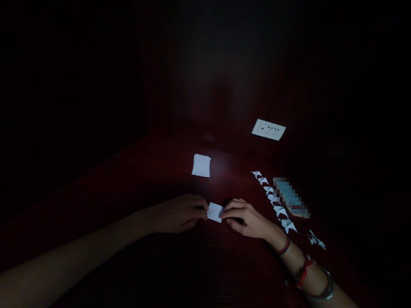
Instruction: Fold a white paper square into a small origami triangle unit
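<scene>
A small white piece of paper (215, 213), with a slanting crease across it, lies on the dark red table. My left hand (181, 213), a ring on one finger, grips the paper's left edge with its fingertips. At the opposite edge, the fingers of my right hand (245, 219) are bent and pinch the paper. Beyond both hands sits a stack of white square papers (201, 166). To the right runs a row of folded white paper pieces (269, 194), each with pointed corners.
A blurred-out phone-like object (290, 196) rests beside the folded row. Nearer my right forearm is a little heap of thin white scraps (317, 240). A white socket panel (269, 129) is on the back wall. The surroundings are very dark.
</scene>
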Tool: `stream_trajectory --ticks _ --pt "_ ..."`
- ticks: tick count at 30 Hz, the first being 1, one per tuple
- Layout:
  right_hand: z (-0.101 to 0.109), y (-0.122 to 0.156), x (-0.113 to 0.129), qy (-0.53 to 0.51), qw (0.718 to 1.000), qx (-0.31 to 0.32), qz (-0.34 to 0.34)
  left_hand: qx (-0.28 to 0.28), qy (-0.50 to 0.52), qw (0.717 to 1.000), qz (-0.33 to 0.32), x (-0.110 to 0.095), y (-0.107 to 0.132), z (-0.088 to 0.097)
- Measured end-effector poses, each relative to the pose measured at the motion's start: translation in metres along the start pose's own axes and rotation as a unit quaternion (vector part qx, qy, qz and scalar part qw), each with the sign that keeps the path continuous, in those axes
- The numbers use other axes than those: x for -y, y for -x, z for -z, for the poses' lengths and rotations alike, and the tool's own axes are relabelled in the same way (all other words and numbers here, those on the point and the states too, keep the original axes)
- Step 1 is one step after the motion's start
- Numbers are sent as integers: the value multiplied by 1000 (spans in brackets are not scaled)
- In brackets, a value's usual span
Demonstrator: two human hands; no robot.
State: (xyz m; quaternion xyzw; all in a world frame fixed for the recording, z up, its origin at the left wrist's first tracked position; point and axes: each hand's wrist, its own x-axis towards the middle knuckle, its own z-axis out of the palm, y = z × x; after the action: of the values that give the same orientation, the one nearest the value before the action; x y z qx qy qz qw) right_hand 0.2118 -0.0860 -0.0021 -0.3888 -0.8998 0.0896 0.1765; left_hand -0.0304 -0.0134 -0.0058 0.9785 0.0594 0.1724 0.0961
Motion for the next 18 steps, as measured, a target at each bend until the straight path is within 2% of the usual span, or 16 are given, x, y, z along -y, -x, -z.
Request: stream_trajectory --ticks 4,8,13,18 --pt "1 1 1 11 1000 18 8 -3 -43 999 -9 1 -2 -7" --pt "0 4 2 19 1000 10 -18 -6 -97 995 1 -5 -3 -12" --pt "-6 5 4 31 998 -6 -59 0 -121 993 10 -12 -4 -13" --pt "-6 5 8 1 999 -3 -54 11 -137 990 3 -10 -4 -17"
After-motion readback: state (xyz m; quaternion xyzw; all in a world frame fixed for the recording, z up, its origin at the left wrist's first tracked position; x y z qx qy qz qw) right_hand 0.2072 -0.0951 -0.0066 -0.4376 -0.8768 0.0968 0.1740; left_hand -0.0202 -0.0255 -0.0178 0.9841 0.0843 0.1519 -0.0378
